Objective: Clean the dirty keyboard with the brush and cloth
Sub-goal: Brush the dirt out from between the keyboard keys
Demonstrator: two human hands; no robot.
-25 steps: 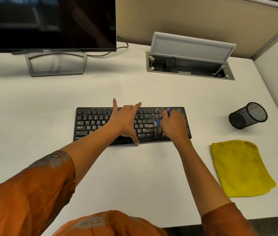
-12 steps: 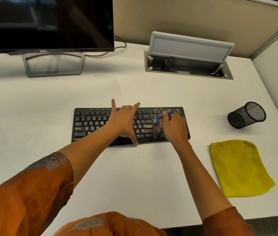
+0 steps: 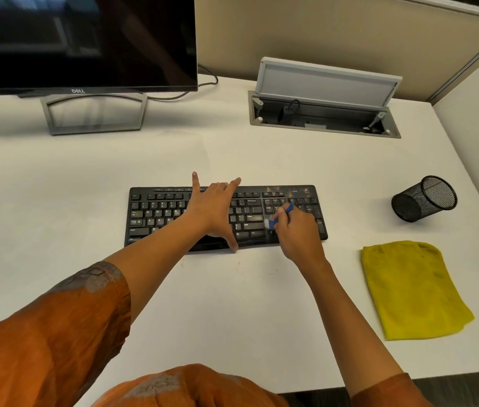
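Brushing grit from the number-pad end

The right hand [image 3: 294, 230] grips a small blue plastic brush [image 3: 281, 215] over the black keyboard's [image 3: 173, 212] speckled keys; left hand [image 3: 212, 210] rests flat, steadying. Short outward strokes suit. Yellow cloth [image 3: 408, 289] waits right on the white surface [image 3: 85, 177].

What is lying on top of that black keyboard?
A flat left hand, a right hand gripping a blue brush, and brownish crumbs top right. Keys beneath both hands are hidden.

Black keyboard [image 3: 173, 212], blue brush [image 3: 282, 214], yellow cloth [image 3: 408, 289]
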